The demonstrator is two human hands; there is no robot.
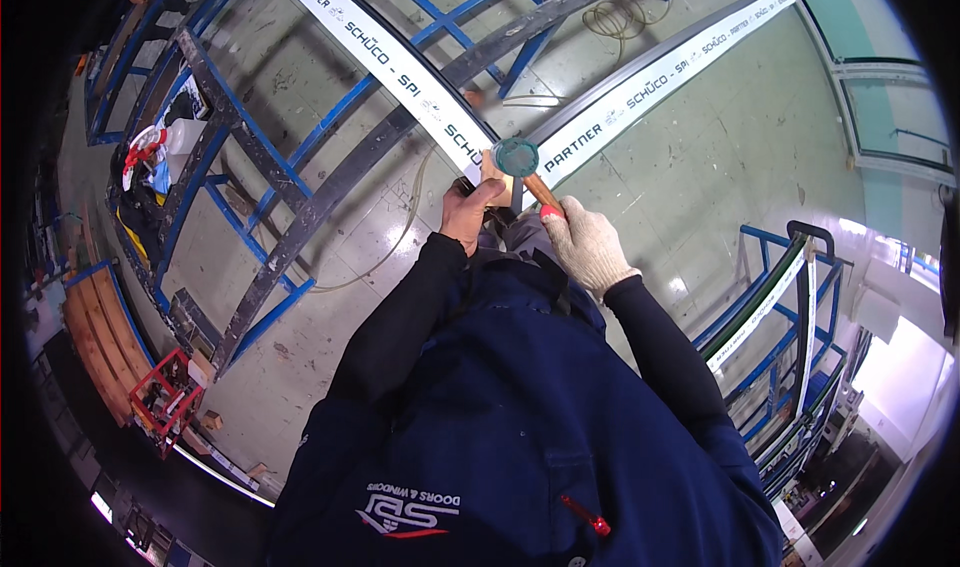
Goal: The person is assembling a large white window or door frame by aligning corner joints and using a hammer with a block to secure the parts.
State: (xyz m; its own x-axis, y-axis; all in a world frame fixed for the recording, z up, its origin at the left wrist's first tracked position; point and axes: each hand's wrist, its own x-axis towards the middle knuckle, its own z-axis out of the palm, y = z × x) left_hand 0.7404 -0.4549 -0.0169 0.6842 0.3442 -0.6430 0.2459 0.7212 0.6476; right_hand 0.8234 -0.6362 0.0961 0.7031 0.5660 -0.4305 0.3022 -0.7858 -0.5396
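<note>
Two long frame profiles covered in white printed film meet in a corner just ahead of my hands: the left profile [400, 79] and the right profile [640, 89]. My left hand [466, 213], bare, is closed around a small wooden block [492, 170] at that corner. In a knitted white glove, my right hand [588, 247] grips the wooden handle of a mallet [517, 157]. The round greenish mallet head is over the corner, right beside the block. Whether it touches the block I cannot tell.
Blue and black metal trestles [300, 207] stand on the left and run under the profiles. A spray bottle [180, 139] sits on a far-left stand. Another blue rack [775, 342] with profiles is at the right. A thin hose [395, 247] lies across the tiled floor.
</note>
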